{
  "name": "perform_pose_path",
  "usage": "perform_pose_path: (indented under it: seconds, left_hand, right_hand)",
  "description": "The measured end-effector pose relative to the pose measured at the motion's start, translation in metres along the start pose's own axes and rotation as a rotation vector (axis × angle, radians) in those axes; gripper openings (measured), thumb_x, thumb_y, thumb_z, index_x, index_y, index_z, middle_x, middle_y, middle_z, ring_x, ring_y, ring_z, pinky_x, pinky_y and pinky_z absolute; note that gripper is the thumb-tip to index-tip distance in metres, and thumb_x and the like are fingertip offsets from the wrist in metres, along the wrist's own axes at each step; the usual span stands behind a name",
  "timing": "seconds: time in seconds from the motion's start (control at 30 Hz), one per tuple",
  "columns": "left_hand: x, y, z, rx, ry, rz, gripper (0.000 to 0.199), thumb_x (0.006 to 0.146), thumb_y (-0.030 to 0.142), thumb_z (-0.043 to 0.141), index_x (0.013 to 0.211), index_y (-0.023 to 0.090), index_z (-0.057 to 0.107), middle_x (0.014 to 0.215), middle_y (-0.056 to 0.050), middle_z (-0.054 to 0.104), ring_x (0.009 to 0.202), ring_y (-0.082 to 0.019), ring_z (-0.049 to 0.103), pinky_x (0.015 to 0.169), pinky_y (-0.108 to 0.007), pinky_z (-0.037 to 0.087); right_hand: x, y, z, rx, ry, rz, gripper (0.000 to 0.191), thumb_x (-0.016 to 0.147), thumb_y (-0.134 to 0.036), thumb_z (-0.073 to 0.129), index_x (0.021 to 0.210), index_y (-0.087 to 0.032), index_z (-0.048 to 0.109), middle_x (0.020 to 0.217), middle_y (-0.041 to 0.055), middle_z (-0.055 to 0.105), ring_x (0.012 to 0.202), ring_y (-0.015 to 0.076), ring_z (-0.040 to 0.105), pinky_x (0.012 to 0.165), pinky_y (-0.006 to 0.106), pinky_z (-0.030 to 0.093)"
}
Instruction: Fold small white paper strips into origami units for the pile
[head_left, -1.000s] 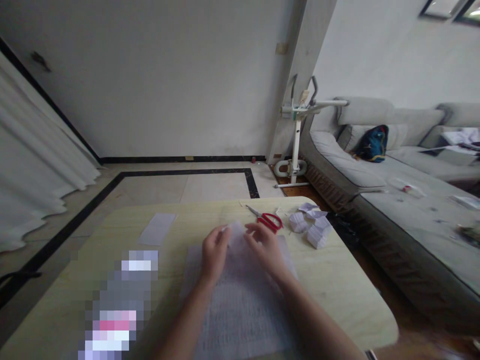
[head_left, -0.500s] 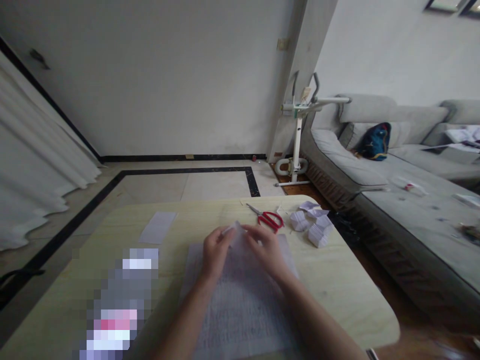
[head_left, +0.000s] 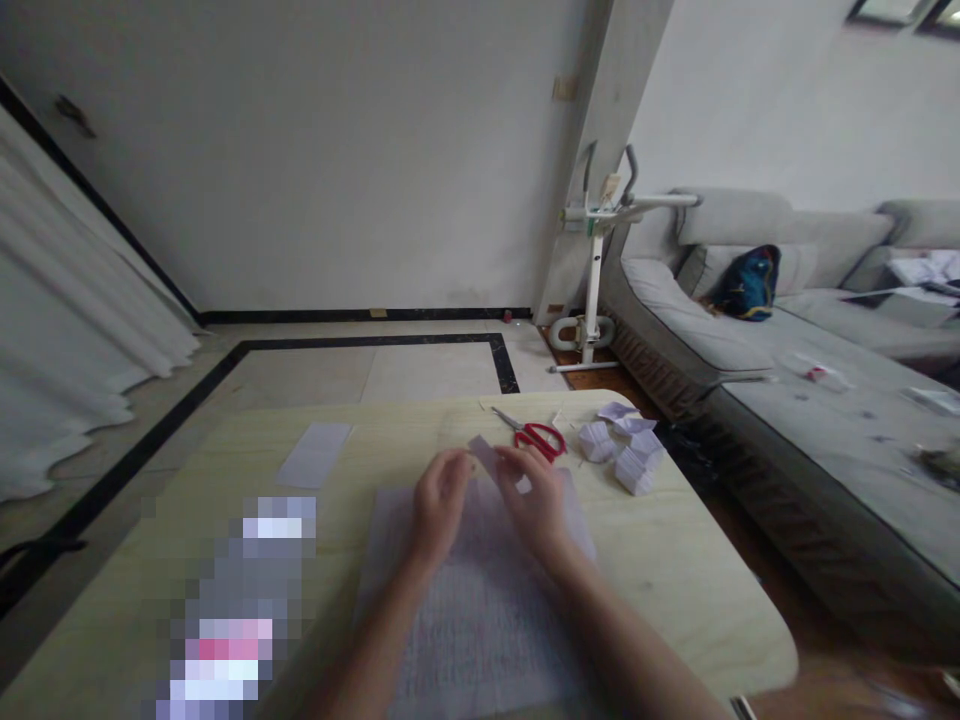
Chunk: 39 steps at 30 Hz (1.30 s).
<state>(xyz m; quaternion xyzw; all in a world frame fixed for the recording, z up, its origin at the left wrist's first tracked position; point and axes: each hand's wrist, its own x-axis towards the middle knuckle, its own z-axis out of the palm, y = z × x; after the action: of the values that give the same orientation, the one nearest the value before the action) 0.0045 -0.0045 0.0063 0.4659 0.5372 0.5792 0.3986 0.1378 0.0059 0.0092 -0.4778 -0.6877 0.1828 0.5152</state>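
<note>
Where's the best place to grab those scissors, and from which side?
Probably by the red handles, coming from the near right: the scissors lie on the table with the loops toward that side, giving the fingers something to hook, while the metal blades point away to the far left.

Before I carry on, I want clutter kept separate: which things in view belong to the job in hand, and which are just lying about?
Likely part of the job: small paper piece in the right hand, left hand close by; large sheet beneath; scissors; folded papers; pale paper slip.

Apparently just lying about: blue bag; white exercise stand.
</note>
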Motion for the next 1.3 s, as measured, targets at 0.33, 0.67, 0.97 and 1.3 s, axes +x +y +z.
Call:
perform_pose_path:
  seconds: [0.33, 0.67, 0.97, 1.3]
  left_hand:
    - [0.002, 0.002, -0.001, 0.037, -0.01, -0.062, 0.027, 0.078, 0.04, 0.055, 0.068, 0.015, 0.059, 0.062, 0.002, 0.056, 0.06, -0.013, 0.051, 0.055, -0.02, 0.04]
    - [0.001, -0.003, -0.002, 0.069, -0.113, -0.065, 0.028, 0.08, 0.039, 0.053, 0.063, 0.016, 0.054, 0.059, 0.003, 0.05, 0.057, -0.012, 0.045, 0.053, -0.02, 0.034]
    - [0.003, 0.003, -0.005, 0.089, -0.002, 0.018, 0.031, 0.081, 0.038, 0.051, 0.06, 0.016, 0.05, 0.057, 0.003, 0.044, 0.057, -0.011, 0.041, 0.052, -0.019, 0.034]
    - [0.004, 0.005, -0.005, 0.022, -0.051, -0.117, 0.026, 0.074, 0.038, 0.06, 0.069, 0.013, 0.062, 0.058, 0.002, 0.054, 0.054, -0.01, 0.046, 0.048, -0.018, 0.036]
  right_hand:
    - [-0.006, -0.007, 0.006, 0.015, -0.215, -0.123, 0.016, 0.078, -0.018, 0.055, 0.09, -0.022, 0.066, 0.088, 0.0069, 0.061, 0.084, 0.0197, 0.055, 0.076, 0.034, 0.045]
    - [0.006, 0.004, 0.0, 0.216, -0.123, 0.297, 0.013, 0.081, -0.027, 0.052, 0.076, -0.018, 0.059, 0.069, 0.0025, 0.058, 0.064, 0.0151, 0.052, 0.059, 0.026, 0.041]
    - [0.006, -0.007, 0.0, 0.251, -0.289, 0.376, 0.02, 0.081, -0.028, 0.05, 0.064, -0.017, 0.051, 0.062, -0.001, 0.05, 0.06, 0.0128, 0.047, 0.053, 0.023, 0.036]
    - [0.005, 0.004, 0.004, 0.174, -0.239, 0.287, 0.015, 0.084, -0.027, 0.049, 0.075, -0.016, 0.055, 0.068, 0.0011, 0.056, 0.064, 0.0141, 0.051, 0.058, 0.024, 0.039]
